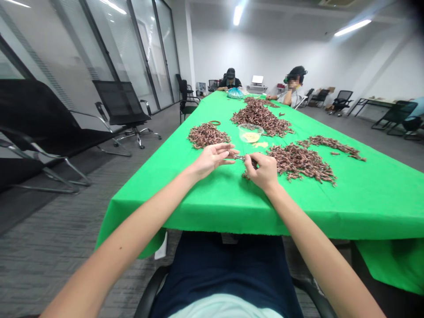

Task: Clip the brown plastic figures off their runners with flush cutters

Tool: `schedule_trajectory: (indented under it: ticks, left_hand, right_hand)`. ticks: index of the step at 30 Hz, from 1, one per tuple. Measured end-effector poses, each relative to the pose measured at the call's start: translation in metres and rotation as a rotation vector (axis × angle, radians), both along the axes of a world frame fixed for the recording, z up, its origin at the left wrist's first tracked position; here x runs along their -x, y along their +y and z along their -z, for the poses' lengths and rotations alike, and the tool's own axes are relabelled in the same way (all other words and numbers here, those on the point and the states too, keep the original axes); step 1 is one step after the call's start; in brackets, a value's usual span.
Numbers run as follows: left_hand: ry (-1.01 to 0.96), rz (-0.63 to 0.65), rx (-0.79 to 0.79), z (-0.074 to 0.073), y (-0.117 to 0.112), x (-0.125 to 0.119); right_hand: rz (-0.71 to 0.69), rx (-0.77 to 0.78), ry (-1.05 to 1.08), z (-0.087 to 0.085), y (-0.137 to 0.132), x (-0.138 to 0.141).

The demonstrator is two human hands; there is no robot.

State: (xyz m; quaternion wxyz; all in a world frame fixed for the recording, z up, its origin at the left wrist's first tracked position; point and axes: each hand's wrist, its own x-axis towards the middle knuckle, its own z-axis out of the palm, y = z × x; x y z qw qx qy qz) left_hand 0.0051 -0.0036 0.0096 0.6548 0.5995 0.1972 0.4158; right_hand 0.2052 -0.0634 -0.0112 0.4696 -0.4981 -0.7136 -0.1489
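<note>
Along your left side, black chairs (pixel 122 101) stood before a glass partition (pixel 129 44). Next came the green cloth (pixel 155 185), draped over the table, with a small brown pile (pixel 207 136) on it and a brown ring (pixel 214 122) at that pile's far edge. Just in front of the pile hung your left hand (pixel 212 161), its fingers loosely stretched toward the right; whether they pinched a piece, you could not tell, the tips being too small and blurred. At the far end sat a co-worker (pixel 231 83), near a blue bag (pixel 235 92). Between your hands lay the metal tip of a tool (pixel 240 157), almost at your left fingertips, while your right hand (pixel 265 171) had its fingers closed around the handle. Beyond them stood a clear tub (pixel 242 133) with pale bits (pixel 251 138) inside, pale scraps (pixel 261 144) just beside it, and a big pile (pixel 260 117) behind. Right of your right hand spread another pile (pixel 303 164), with a strip of pieces (pixel 336 144) past it. A second co-worker (pixel 289 96) sat along the table's right side.
</note>
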Motion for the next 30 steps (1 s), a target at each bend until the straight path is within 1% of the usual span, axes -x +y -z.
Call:
schedule_trajectory:
  ticks: [4,7,10,13,16,18,21,26,28,30]
  left_hand:
    - [0.076,-0.092,0.028,0.003,0.005,0.002]
    - [0.175,-0.171,0.048,0.007,0.008,0.003]
    - [0.273,-0.253,0.027,0.009,0.009,0.004]
    - [0.36,-0.366,-0.009,0.01,0.01,0.006]
    - [0.457,-0.458,-0.001,0.011,0.018,0.007]
    - [0.509,-0.504,0.024,0.008,0.028,0.008]
    - [0.538,-0.569,0.052,-0.004,0.052,0.005]
    - [0.472,-0.716,0.027,-0.04,0.099,-0.003]
    - [0.444,-0.792,0.002,-0.051,0.111,-0.004]
    - [0.435,-0.839,-0.03,-0.057,0.115,-0.003]
  right_hand:
    - [0.004,0.004,0.0,0.0,0.0,0.0]
    - [0.008,0.011,-0.001,0.0,0.0,0.0]
    - [0.012,0.019,-0.003,0.0,0.0,0.0]
    - [0.015,0.028,-0.005,0.0,0.0,0.0]
    - [0.013,0.036,-0.008,0.0,0.0,0.0]
    - [0.012,0.039,-0.011,0.0,0.001,0.0]
    - [0.013,0.042,-0.014,0.0,0.001,0.0]
    - [0.019,0.038,0.001,0.0,0.002,-0.002]
    - [0.018,0.034,0.012,0.0,0.003,-0.003]
    - [0.015,0.029,0.026,0.0,0.003,-0.004]
